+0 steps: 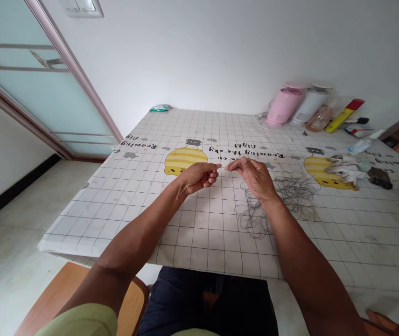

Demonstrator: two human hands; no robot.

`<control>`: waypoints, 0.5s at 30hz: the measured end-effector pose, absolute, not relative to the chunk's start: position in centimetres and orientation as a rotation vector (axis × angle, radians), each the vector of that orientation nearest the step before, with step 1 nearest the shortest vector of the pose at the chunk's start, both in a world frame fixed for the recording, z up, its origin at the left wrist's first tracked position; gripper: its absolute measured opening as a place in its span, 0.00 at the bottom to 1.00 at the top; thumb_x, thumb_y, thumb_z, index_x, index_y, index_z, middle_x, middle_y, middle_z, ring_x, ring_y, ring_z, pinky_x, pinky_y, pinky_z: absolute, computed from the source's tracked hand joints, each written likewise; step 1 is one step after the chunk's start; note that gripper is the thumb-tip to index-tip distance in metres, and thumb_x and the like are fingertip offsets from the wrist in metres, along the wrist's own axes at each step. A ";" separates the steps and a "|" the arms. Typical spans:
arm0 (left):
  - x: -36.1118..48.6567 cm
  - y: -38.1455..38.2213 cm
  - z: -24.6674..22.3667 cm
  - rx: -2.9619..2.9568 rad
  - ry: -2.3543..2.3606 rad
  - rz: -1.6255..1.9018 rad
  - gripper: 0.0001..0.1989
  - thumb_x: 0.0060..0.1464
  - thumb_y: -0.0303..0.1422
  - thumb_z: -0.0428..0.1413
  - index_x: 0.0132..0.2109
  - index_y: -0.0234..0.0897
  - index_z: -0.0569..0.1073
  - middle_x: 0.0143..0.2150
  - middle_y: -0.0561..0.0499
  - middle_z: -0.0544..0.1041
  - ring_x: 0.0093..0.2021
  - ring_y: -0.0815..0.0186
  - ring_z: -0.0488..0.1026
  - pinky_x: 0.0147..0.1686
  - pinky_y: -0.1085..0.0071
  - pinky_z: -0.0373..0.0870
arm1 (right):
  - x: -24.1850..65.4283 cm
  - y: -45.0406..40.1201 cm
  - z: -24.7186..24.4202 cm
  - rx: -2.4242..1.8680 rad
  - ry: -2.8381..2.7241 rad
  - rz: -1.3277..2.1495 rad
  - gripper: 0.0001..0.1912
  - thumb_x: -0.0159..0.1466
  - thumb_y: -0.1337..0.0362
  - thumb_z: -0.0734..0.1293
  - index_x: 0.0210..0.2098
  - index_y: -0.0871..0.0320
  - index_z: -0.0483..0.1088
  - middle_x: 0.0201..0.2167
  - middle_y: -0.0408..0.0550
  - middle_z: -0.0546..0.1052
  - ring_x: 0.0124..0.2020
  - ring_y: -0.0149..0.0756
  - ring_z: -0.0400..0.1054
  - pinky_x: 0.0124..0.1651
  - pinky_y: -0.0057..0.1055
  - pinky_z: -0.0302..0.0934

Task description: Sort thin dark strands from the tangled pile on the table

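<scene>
My left hand (201, 178) is raised over the middle of the table, thumb and forefinger pressed together and the other fingers curled. Facing it, my right hand (253, 176) has its fingertips drawn together in a pinch. Only a small gap separates the two sets of fingertips. Whatever they grip is too thin or small to make out. A loose tangle of dark thread (294, 192) lies on the table beneath and to the right of my right hand, and my right forearm hides part of it.
A checked cloth (115, 186) covers the table. Toward the back right stand a pink cylinder (283, 107), a white cylinder (309, 106) and a yellow-and-red box (344, 115). Crumpled cloth (348, 169) lies at the right. A green packet (159, 108) sits by the wall.
</scene>
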State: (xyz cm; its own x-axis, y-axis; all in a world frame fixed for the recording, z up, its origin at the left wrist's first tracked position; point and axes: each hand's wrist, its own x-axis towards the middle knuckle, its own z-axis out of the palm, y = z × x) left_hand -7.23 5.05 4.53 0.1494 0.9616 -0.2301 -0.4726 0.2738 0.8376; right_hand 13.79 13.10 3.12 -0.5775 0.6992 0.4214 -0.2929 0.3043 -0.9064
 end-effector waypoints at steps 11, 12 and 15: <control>-7.8 5.7 3.7 0.707 0.947 1.174 0.14 0.68 0.35 0.64 0.36 0.33 0.71 0.31 0.49 0.76 0.22 0.74 0.70 0.17 0.79 0.61 | 13.8 13.1 3.1 -0.407 -1.656 1.441 0.24 0.73 0.40 0.69 0.38 0.52 0.84 0.45 0.54 0.84 0.51 0.47 0.78 0.55 0.48 0.75; -7.8 5.7 3.6 0.718 0.959 1.155 0.14 0.68 0.36 0.64 0.36 0.34 0.71 0.31 0.48 0.77 0.23 0.72 0.72 0.18 0.78 0.65 | 13.7 13.1 3.1 -0.423 -1.655 1.437 0.25 0.73 0.38 0.69 0.38 0.52 0.84 0.45 0.54 0.84 0.51 0.48 0.78 0.54 0.48 0.75; -7.7 5.6 3.2 0.781 0.992 1.067 0.15 0.70 0.40 0.62 0.38 0.34 0.71 0.33 0.46 0.79 0.28 0.65 0.80 0.26 0.72 0.77 | 13.8 13.2 3.0 -0.466 -1.661 1.431 0.27 0.71 0.35 0.69 0.37 0.52 0.83 0.44 0.55 0.84 0.50 0.49 0.78 0.54 0.49 0.76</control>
